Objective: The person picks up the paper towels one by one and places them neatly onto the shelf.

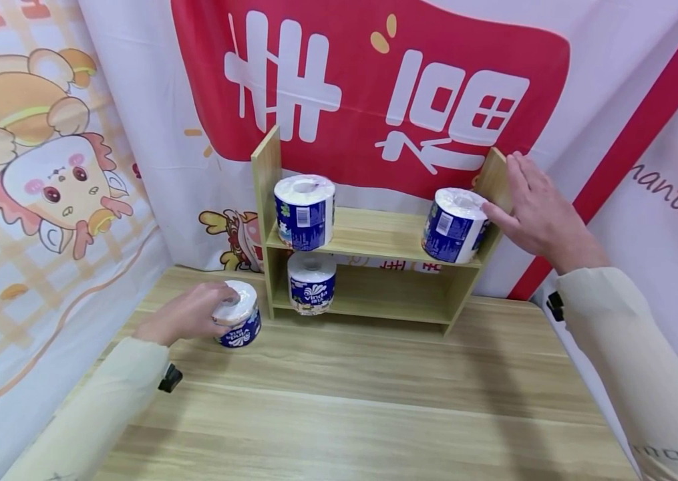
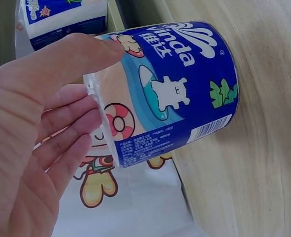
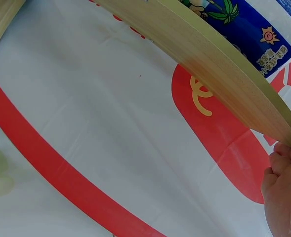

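Observation:
A blue-and-white wrapped toilet roll [image 1: 241, 329] is upright on the table, just left of a small wooden shelf [image 1: 399, 308]. My left hand [image 1: 194, 312] holds it by its upper end. In the left wrist view the thumb [image 2: 81, 52] presses the printed side and the other fingers lie at the white end. My right hand [image 1: 546, 207] grips the shelf's right side panel [image 1: 497, 179], its thumb close to the toilet roll [image 1: 453, 230] at the right of the upper board. In the right wrist view, bent fingers [image 3: 282, 160] meet the panel's edge.
Another toilet roll [image 1: 304, 217] stands at the left of the upper board, with one more roll [image 1: 312, 287] below it on the lower board. A printed cloth [image 1: 363, 87] hangs behind the shelf. More cloth borders the wooden table [image 1: 339, 401] on both sides.

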Tool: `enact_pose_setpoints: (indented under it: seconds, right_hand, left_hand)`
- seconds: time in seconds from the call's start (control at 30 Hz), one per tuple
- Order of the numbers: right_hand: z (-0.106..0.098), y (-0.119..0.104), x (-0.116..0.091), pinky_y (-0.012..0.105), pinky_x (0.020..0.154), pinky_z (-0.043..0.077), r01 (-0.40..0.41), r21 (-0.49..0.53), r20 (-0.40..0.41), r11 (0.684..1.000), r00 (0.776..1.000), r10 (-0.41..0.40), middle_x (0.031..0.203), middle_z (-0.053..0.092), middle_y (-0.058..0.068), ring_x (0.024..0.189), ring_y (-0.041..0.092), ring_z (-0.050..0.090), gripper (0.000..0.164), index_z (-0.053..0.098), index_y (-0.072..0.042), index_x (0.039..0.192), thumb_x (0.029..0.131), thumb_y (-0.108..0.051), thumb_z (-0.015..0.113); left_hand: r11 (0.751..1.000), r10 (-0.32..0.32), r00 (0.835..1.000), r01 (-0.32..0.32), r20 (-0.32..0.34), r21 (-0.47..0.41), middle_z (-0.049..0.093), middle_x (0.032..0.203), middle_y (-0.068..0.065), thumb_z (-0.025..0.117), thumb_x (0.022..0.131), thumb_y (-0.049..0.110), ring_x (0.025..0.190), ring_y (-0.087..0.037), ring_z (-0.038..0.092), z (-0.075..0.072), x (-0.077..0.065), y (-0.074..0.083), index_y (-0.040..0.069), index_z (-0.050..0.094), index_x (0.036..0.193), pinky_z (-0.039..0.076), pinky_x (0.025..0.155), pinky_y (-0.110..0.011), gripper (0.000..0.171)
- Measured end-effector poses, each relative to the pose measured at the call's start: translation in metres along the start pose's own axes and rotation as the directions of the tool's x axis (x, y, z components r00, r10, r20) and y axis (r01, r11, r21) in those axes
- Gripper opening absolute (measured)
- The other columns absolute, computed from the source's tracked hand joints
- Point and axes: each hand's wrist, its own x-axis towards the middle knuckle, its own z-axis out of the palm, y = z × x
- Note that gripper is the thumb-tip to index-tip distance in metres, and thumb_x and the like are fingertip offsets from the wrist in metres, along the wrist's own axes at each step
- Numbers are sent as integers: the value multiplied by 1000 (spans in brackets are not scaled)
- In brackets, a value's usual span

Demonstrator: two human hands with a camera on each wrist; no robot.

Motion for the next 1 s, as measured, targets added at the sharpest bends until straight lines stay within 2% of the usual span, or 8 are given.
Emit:
enact_pose_setpoints:
  seconds: [0.27,0.5,0.73,1.0]
  right_hand:
    - [0,0,-1,80,120,24,-4,3,0,1000,1000,4,180,-5,14,166,44,-1,101,-8,-16,171,101,-58,53]
    - [0,0,-3,79,121,24,-7,5,-1,1000,1000,7,180,-5,14,166,43,-2,100,-7,-16,171,101,-59,51]
    - [0,0,-3,79,121,24,-12,6,1,1000,1000,12,180,-5,14,166,43,-1,101,-7,-16,171,101,-58,52]
    - [0,-1,-1,79,121,23,-12,3,5,1000,1000,12,180,-5,15,166,43,-2,101,-7,-15,171,101,-57,53]
  left_hand:
    - [1000,4,1000,-4,6,8,75,113,-15,92,73,12,100,-27,71,5,3,-1,0,73,113,62,90,-48,46]
    - [1000,1,1000,-1,-15,-4,75,105,-10,92,70,11,94,-23,68,10,6,-4,2,72,106,62,86,-46,42]
    - [1000,-4,999,3,-46,-15,72,95,-6,90,69,11,86,-19,63,14,10,-6,6,70,97,57,78,-39,35]
    - [999,-6,999,4,-42,-51,70,92,-2,90,68,10,84,-16,60,14,8,-9,8,70,95,53,74,-32,33]
